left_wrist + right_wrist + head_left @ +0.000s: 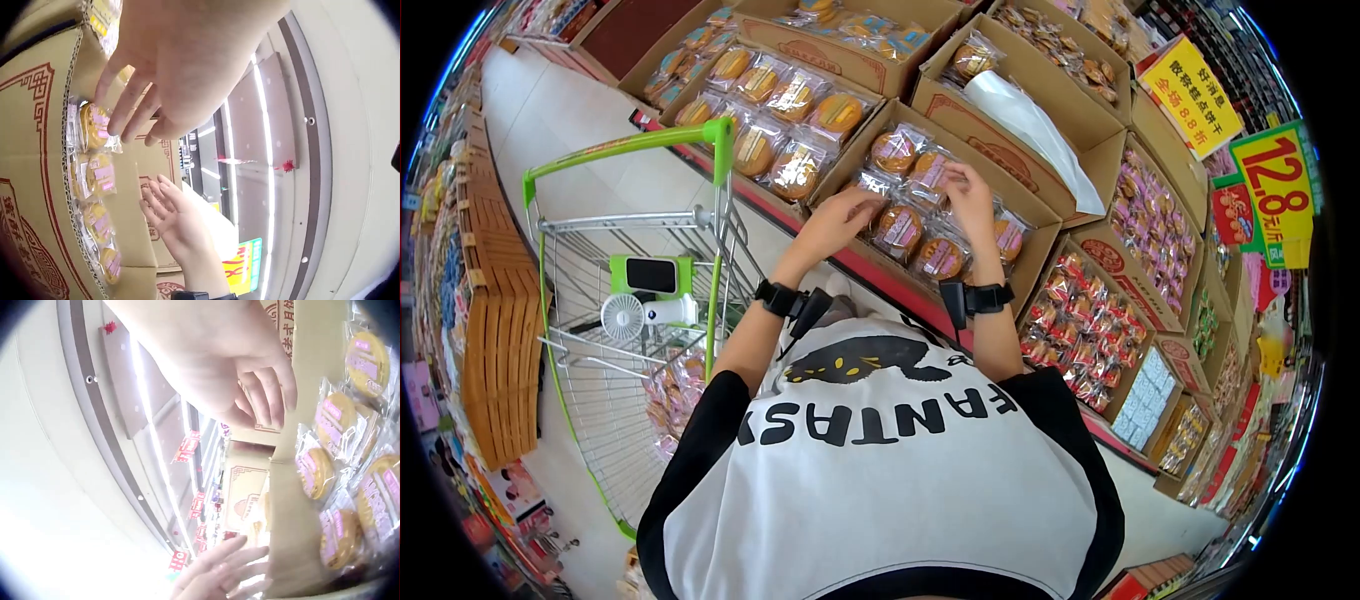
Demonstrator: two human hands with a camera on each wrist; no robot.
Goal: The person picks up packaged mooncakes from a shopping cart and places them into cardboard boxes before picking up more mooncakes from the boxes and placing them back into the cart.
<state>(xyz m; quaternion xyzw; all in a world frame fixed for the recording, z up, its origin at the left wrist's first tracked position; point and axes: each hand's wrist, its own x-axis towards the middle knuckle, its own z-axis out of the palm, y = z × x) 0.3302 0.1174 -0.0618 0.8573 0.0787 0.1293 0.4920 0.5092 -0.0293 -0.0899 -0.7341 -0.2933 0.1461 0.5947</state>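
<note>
An open cardboard box [990, 158] in front of me holds several round mooncakes [898, 228] in clear wrappers printed pink. My left hand [838, 224] reaches over the box's near left side, fingertips close to the wrapped mooncakes there. Its fingers are loosely bent with nothing between them in the left wrist view, where a mooncake [95, 125] shows just beside them. Over the middle of the box, my right hand [972, 205] overlaps the back row. In the right wrist view its relaxed fingers [269, 394] hold nothing, and wrapped mooncakes [337, 419] lie to their right.
Left of me stands a green-framed shopping cart [630, 150] with a phone [651, 275], a small white fan [624, 316] and bagged goods [678, 390]. Neighbouring boxes hold yellow-wrapped mooncakes [795, 95] and red packets [1080, 330]. A white plastic sheet [1035, 130] lies over the box behind.
</note>
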